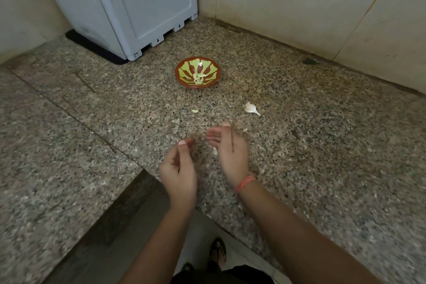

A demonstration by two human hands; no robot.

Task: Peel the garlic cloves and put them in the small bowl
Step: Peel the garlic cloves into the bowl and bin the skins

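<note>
Between cloves, mid-frame, the left hand (178,173) showed a narrow grip, contents untellable; the right hand (230,152) a wide, empty one. Peeled cloves (198,78) lay in the small bowl (184,69) above. Next, probably, it called for pinching the unpeeled clove (251,108) off the table (322,145).

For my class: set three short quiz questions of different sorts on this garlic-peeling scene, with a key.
1. True or false: the small bowl already holds peeled garlic cloves.
2. Which wrist wears the orange thread band? A) left B) right C) both
3. Fill in: one loose peeled clove lies outside the bowl, on the ____.

Key: 1 true; 2 B; 3 granite counter.
</note>
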